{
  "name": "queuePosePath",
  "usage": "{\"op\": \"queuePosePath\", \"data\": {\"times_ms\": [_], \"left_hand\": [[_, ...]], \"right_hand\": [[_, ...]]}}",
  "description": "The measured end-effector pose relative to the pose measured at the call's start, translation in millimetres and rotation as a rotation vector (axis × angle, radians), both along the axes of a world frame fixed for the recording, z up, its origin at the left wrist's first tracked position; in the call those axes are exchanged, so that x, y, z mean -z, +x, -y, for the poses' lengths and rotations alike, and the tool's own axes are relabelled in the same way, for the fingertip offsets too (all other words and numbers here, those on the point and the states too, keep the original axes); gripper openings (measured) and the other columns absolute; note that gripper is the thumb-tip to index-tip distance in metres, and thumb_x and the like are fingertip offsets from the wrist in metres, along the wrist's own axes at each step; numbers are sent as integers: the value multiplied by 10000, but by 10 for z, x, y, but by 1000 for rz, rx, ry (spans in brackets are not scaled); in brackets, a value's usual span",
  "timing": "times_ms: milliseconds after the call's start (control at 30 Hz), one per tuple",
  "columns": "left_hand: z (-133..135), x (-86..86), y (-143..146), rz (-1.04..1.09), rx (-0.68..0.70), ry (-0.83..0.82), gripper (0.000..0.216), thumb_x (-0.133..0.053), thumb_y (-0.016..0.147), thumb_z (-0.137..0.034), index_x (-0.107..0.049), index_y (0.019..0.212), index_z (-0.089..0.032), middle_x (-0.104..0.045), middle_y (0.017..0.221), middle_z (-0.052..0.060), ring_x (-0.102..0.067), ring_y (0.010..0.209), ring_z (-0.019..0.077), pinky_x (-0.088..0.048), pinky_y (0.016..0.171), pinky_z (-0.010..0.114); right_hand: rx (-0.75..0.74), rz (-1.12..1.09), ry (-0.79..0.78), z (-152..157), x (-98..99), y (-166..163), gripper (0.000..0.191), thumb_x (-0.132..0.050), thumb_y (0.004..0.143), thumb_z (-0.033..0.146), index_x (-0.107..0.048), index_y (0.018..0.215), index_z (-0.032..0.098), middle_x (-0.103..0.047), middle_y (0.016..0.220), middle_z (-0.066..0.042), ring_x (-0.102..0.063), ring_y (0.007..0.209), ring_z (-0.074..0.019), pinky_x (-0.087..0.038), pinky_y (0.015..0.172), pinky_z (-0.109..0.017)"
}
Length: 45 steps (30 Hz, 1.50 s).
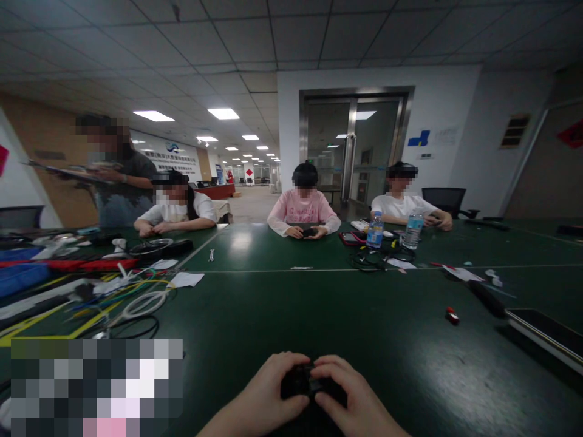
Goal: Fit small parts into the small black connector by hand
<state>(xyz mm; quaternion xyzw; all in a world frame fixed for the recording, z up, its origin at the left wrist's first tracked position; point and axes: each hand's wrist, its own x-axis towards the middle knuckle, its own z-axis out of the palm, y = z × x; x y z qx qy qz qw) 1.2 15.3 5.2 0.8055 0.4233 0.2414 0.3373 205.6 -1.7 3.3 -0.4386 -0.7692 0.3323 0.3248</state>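
Observation:
At the near edge of the green table, my left hand and my right hand face each other around a small dark object. It is black and partly covered by my fingers, so its exact kind is not clear. Both hands have curled fingers and thumbs pressed against it, the left on its left side and the right on its right side. The surface of the green table lies just beyond my hands.
Cables, a blue tray and tools crowd the left. A small red item and a flat dark device lie right. Water bottles stand farther back. Several people sit opposite; one person stands at the left.

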Motion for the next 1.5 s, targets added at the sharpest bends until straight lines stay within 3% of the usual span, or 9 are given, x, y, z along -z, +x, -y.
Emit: {"op": "queuePosePath", "data": {"times_ms": [233,533,1500], "left_hand": [[26,-124,40,-33,33,56,354,-613,714,-162,-581,1062,-218,-592,1036,45,-526,975,212,-419,877,317],[18,-54,2,-44,27,62,387,-602,773,-201,-535,1153,-223,-559,1101,56,-500,1014,219,-404,896,328],[-6,-101,38,-163,60,57,368,-582,770,-188,-541,1135,-204,-523,1112,69,-462,1023,238,-352,933,376]], "right_hand": [[16,4,-6,7,8,0,266,-567,765,158,-629,1011,237,-603,1134,-61,-562,1079,-214,-430,946,-342],[36,10,-14,14,-14,-6,255,-567,781,183,-635,1021,238,-597,1158,-61,-555,1098,-219,-418,968,-356],[-12,18,37,-30,55,9,266,-570,778,170,-622,1035,218,-617,1078,-68,-586,1015,-209,-458,889,-307]]}}
